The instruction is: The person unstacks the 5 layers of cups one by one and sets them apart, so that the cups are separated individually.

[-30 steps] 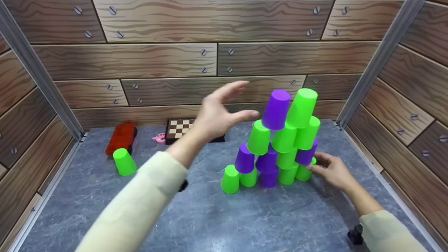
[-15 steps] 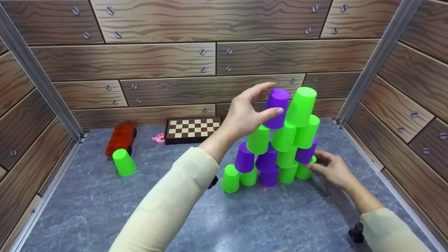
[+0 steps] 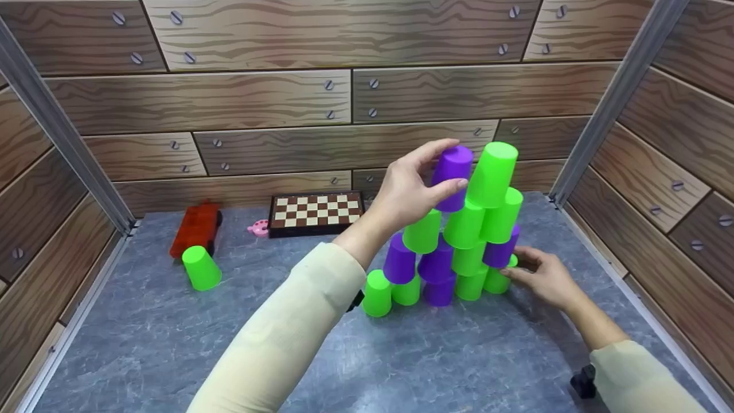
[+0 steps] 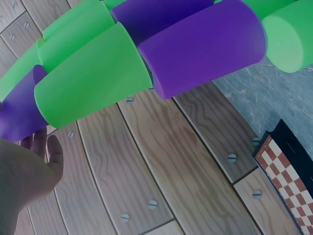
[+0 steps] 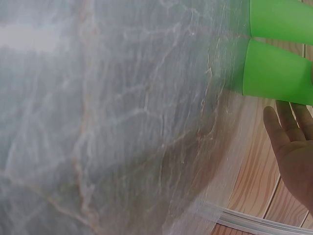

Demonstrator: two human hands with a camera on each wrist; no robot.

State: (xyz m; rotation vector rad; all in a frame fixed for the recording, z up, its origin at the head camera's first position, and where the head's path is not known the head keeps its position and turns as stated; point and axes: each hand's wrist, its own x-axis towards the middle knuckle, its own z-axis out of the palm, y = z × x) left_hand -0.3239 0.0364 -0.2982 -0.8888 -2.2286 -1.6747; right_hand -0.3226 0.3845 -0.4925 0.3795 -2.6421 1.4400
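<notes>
The left hand [image 3: 410,192] is raised at the top of a stack of upturned cups, its thumb and fingers curled around the purple top cup [image 3: 453,175], which sits tilted on the highest tier just beside a green top cup [image 3: 492,172]. The right hand [image 3: 545,278] lies low on the grey worktop [image 3: 229,344] at the right foot of the stack, fingers loosely bent and touching the green bottom cup [image 3: 498,280] at that end; whether it truly grips the cup cannot be told. Between the two hands rises the leaning pile of green and purple cups [image 3: 447,252], its lower cups crowding close under the left wrist. Well apart to the left stands a lone green cup [image 3: 200,267] in front of a red toy vehicle [image 3: 196,226]. A small pink piece [image 3: 259,228] and a chessboard [image 3: 315,211] lie near the wooden back wall [image 3: 344,97].
</notes>
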